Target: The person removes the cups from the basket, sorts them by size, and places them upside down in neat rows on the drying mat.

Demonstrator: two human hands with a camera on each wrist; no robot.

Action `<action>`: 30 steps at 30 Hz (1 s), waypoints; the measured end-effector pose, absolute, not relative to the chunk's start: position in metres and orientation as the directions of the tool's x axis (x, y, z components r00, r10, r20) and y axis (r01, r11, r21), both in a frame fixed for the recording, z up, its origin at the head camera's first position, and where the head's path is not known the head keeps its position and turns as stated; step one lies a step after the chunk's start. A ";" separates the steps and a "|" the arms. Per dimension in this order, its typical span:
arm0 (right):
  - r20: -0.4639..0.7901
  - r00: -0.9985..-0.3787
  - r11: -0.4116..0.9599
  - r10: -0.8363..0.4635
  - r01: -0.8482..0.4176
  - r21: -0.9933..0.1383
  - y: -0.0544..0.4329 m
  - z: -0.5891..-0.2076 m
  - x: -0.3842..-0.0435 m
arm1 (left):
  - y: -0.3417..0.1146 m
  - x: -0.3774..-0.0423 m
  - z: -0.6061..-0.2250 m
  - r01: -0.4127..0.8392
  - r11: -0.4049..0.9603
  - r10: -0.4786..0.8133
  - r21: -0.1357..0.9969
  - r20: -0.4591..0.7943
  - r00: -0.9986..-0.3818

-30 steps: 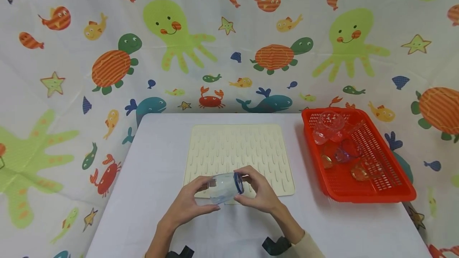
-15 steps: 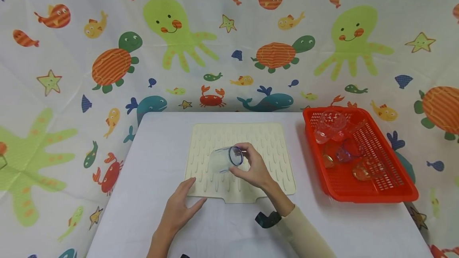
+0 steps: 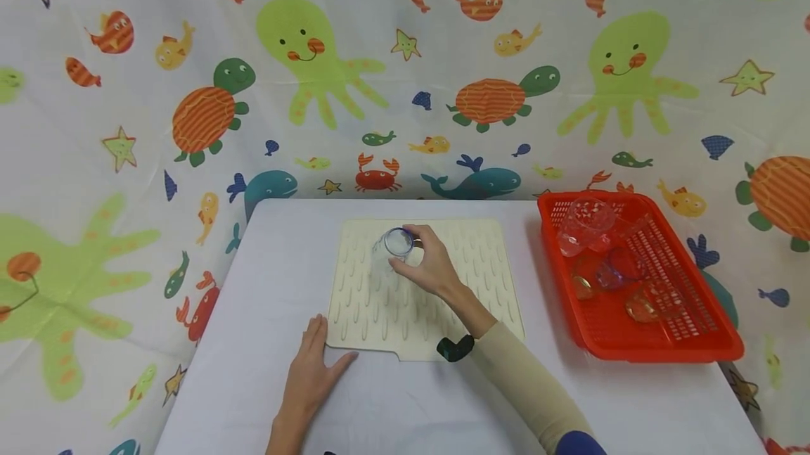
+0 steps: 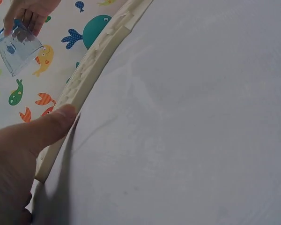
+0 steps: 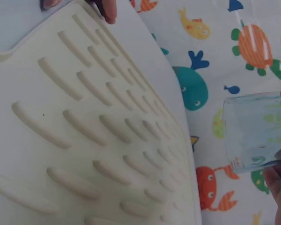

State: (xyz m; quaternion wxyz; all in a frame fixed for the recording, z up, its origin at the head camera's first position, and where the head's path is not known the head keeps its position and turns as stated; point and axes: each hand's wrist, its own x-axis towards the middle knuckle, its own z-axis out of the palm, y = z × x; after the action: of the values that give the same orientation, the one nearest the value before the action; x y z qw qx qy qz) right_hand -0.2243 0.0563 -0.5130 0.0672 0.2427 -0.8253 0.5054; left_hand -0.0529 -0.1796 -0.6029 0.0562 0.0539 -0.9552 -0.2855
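A clear glass tumbler [image 3: 383,257] with a blue rim is held over the far-left half of a cream ridged drying mat [image 3: 455,300]. My right hand [image 3: 433,265] grips it near the rim, thumb on the near side and fingers behind. The right wrist view shows the tumbler [image 5: 253,133] above the mat's surface. At the mat's near-left corner lies my left hand [image 3: 309,376], its fingers extended along the left side. In the left wrist view the thumb [image 4: 61,117] touches the mat's front edge; the other fingers are mostly hidden there.
To the right stands a red plastic basket [image 3: 639,346] with several clear and tinted glass pieces [image 3: 585,219] inside. A white cloth [image 3: 266,279] covers the table. Behind it hangs a curtain [image 3: 354,89] printed with sea animals.
The left hand has let go of the tumbler and come down to the mat's near-left corner. My right hand has carried the tumbler away from me over the mat, tipping its rim upward.
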 end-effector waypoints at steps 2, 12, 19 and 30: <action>0.355 -0.876 0.375 -0.328 -0.465 -0.802 0.051 -0.518 -0.231 | -0.180 -0.054 -0.606 -0.101 0.829 -0.139 0.550 0.028 -0.990; 0.290 -0.891 0.480 -0.348 -0.436 -0.761 0.023 -0.540 -0.255 | -0.176 -0.055 -0.609 -0.158 0.827 -0.172 0.540 -0.025 -0.985; 0.227 -0.920 0.558 -0.321 -0.377 -0.739 0.017 -0.553 -0.270 | -0.170 -0.060 -0.611 -0.190 0.794 -0.181 0.578 -0.074 -0.981; 0.126 -0.943 0.565 -0.309 -0.288 -0.773 -0.004 -0.561 -0.287 | -0.176 -0.062 -0.610 -0.180 0.795 -0.181 0.579 -0.056 -0.982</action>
State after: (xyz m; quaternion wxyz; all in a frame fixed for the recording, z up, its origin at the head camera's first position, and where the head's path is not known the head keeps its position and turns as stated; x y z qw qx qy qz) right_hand -0.2869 -0.0040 -0.5612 -0.0120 0.1689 -0.8846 0.4346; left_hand -0.0621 -0.1761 -0.6096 0.0009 0.0953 -0.9474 -0.3055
